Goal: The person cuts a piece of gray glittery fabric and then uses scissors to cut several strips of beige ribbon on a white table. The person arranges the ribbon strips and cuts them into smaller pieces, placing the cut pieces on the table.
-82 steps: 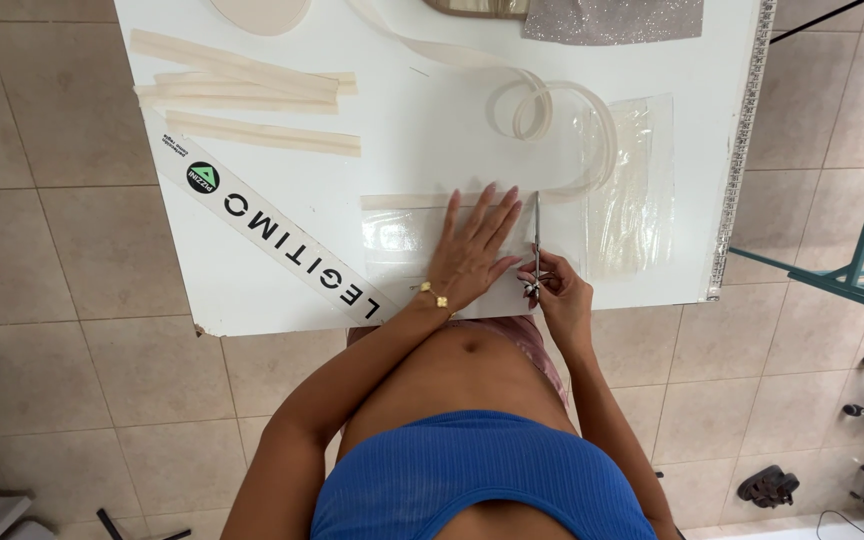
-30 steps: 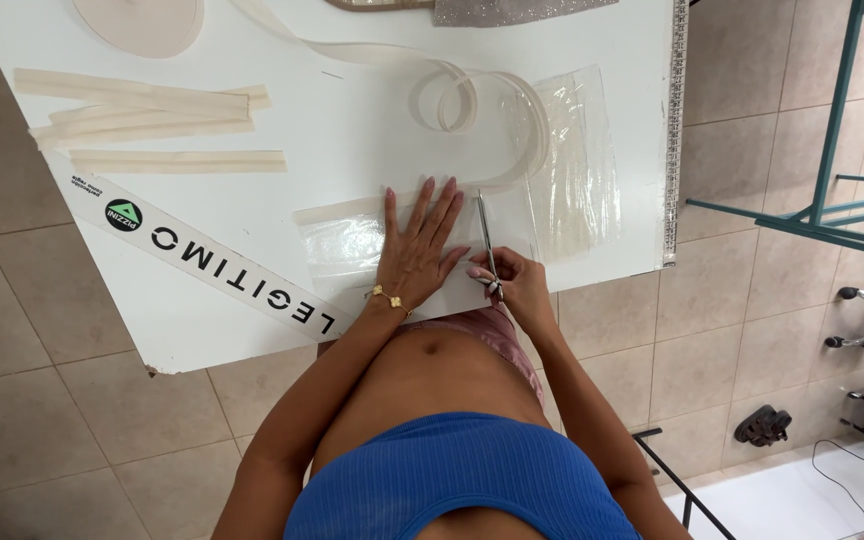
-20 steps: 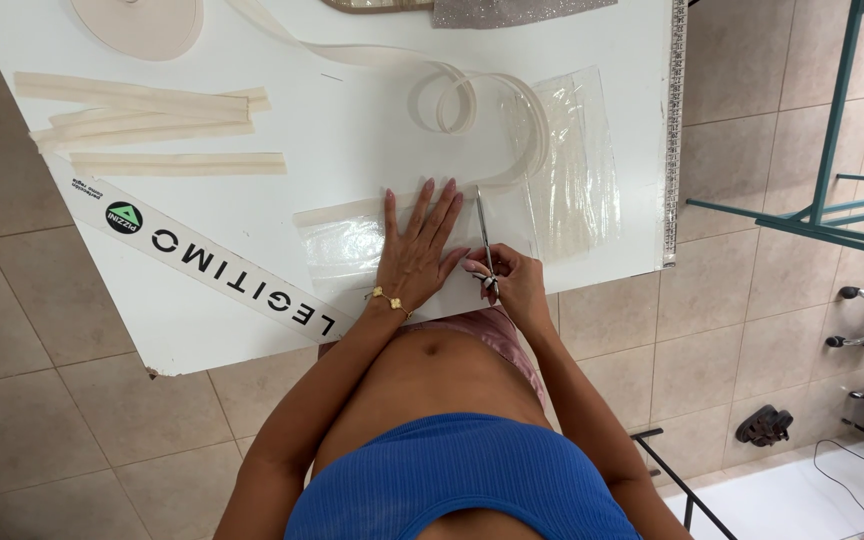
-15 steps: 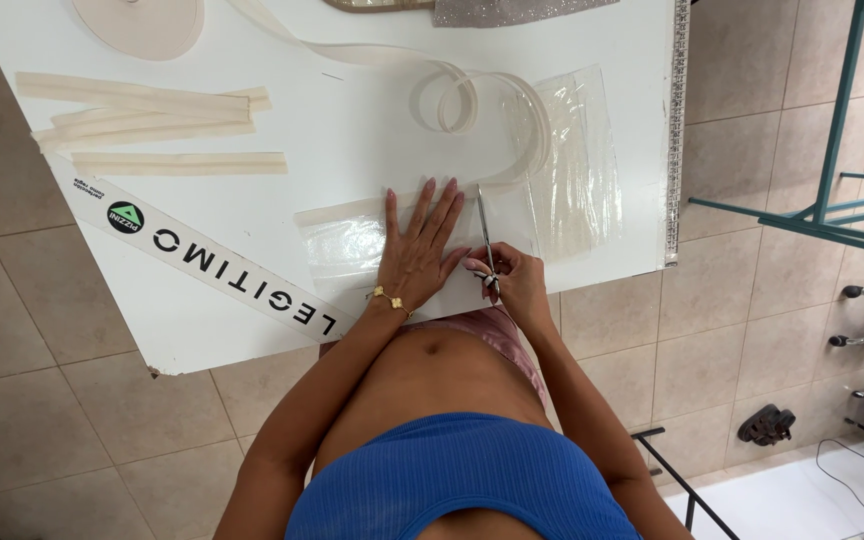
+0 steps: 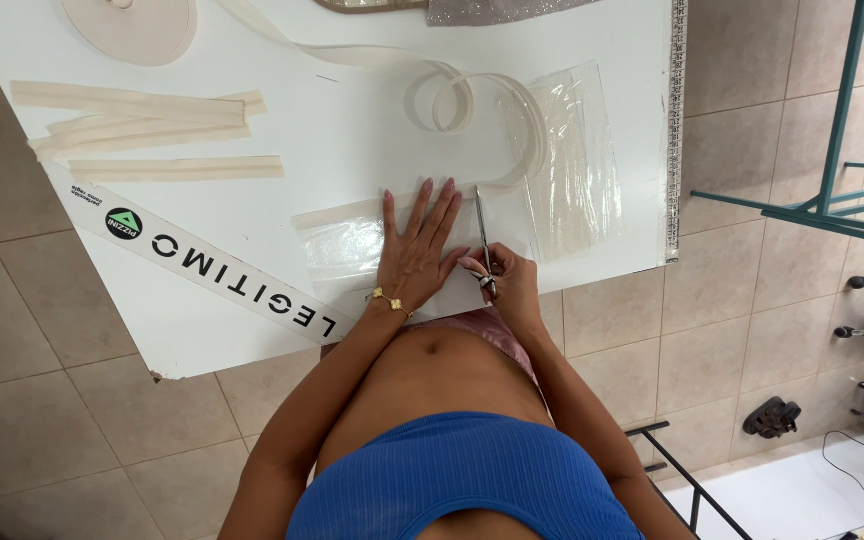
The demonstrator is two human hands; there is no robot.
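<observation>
A white table fills the upper part of the view, with a tape measure running along its right edge and a dark-lettered band slanting across its near left corner. On it lie two clear plastic sheets — one to the right, well up the table, and a nearer one just in front of the person. A long cream band winds down from the top edge, loops once and curves round to the near sheet; a roll of the same stuff sits at the top left, and cut strips lie in a loose bunch on the left side.

The left hand lies flat on the near sheet, fingers spread wide and pressing it down, a gold bracelet at the wrist. The right hand is just beside it, fingers curled through the handles of small scissors. The blades point away from the person along the sheet's right edge, close to the left hand's fingertips — whether they are parted is too fine to tell
</observation>
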